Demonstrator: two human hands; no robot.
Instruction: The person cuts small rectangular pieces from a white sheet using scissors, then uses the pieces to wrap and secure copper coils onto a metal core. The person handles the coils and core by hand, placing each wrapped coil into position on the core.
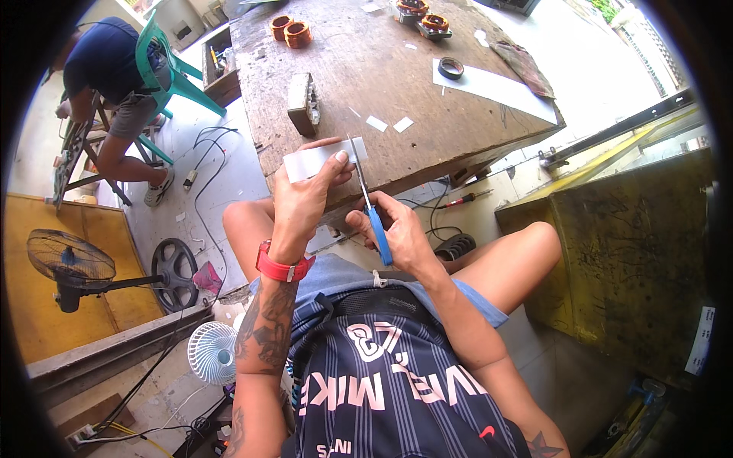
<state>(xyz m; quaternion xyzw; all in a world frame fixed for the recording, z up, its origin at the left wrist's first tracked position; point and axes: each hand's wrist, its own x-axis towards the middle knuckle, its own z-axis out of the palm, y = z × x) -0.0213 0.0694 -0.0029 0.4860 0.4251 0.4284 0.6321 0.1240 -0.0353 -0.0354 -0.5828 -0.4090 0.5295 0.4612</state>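
Left hand (300, 202): fingers pinched on white strip (302, 163), over bench (366, 76) edge. Right hand (406, 235): fingers round blue-handled scissors (379, 235). Strip probably light, flexible, easily creased; best pinched near scissors.

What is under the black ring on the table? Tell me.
The long white sheet shows around the black ring; whatever lies directly beneath its rim is covered.

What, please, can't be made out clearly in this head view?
- Left hand: in the head view, the white sheet hides some fingertips.
- Scissors: the right hand covers part of the blue handle.
- Cut in the sheet: too fine to tell how far it runs.
- Black object: cut off by the top edge.
- Co-worker's hands: too small and blurred.
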